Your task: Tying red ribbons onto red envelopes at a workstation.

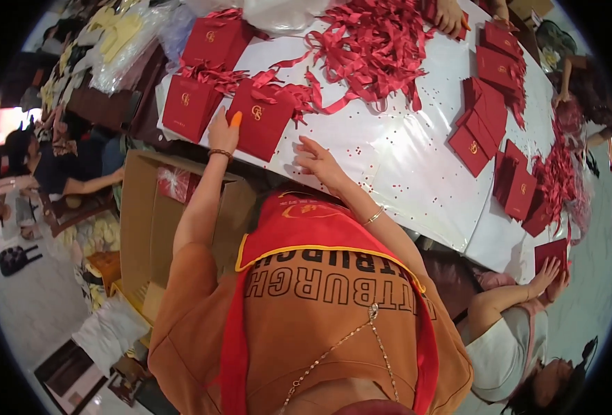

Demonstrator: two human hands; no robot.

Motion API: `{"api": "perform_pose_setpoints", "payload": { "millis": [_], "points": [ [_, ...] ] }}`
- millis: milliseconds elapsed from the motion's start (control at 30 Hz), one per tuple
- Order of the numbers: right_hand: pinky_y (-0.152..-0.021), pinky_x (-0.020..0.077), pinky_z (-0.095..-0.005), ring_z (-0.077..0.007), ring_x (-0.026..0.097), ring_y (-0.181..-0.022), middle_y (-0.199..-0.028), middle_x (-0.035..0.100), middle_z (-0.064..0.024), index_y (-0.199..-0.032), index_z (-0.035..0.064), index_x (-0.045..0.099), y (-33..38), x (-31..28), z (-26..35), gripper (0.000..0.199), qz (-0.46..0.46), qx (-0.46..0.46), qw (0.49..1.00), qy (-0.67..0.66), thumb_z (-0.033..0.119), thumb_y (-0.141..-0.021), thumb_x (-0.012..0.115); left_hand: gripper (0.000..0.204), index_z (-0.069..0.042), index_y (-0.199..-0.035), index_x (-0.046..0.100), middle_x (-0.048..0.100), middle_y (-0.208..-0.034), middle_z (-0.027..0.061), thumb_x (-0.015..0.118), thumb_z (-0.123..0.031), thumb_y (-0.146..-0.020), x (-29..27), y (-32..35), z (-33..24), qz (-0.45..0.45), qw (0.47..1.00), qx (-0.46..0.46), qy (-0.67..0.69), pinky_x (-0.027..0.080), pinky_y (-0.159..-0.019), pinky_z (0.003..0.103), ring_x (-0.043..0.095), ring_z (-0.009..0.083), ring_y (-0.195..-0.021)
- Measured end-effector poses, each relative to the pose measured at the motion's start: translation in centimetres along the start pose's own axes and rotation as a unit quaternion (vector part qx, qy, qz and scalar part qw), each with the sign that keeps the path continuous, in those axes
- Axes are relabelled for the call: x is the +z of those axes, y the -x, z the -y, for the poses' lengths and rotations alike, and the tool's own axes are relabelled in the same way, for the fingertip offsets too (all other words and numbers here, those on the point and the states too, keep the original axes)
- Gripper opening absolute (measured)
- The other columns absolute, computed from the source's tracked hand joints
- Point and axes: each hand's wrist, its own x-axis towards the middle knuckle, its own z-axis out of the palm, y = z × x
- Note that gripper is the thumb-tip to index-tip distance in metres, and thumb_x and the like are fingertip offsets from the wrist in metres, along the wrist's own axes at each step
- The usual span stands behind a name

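Note:
My left hand (222, 135), an orange finger cot on its thumb, is at the left edge of a stack of red paper bags (261, 124) with gold print and red ribbon handles. Its fingers are stretched out and the thumb tip touches the bags. My right hand (318, 162) hovers over the table's near edge, right of that stack, fingers apart and nothing in them. Another red bag stack (189, 109) lies just left of my left hand, and a third stack (212, 43) sits behind it.
Loose red ribbons (371, 52) are heaped on the white table (416, 166), with small red confetti scattered around. More red bags (481, 124) lie to the right. A cardboard box (134, 207) stands below the table edge. Co-workers' hands (542, 278) handle bags at the right and far side.

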Motion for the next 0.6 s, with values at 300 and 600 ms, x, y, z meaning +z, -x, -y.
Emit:
{"api": "perform_pose_setpoints", "payload": {
  "millis": [300, 600],
  "points": [
    [-0.089, 0.0362, -0.0367, -0.0229, 0.035, -0.118, -0.141, 0.018, -0.0154, -0.140, 0.0150, 0.007, -0.5, 2.3, 1.3, 0.087, 0.049, -0.003, 0.999, 0.025, 0.028, -0.077, 0.066, 0.043, -0.012, -0.112, 0.052, 0.048, -0.120, 0.0116, 0.061, -0.036, -0.077, -3.9, 5.5, -7.9, -0.131, 0.981, 0.072, -0.124, 0.030, -0.092, 0.045, 0.040, 0.0302, -0.113],
    [-0.080, 0.0433, -0.0299, -0.0190, 0.048, -0.102, -0.130, 0.033, -0.0118, -0.132, 0.0102, 0.025, 2.6, -1.3, -0.6, 0.064, 0.019, -0.106, 0.994, 0.032, 0.019, -0.081, 0.062, 0.027, -0.006, -0.102, 0.060, 0.061, -0.088, 0.0116, 0.062, -0.003, -0.075, -12.8, 7.3, -13.7, -0.237, 0.938, 0.193, 0.163, 0.047, -0.068, 0.034, 0.059, 0.0284, -0.078]
  ]
}}
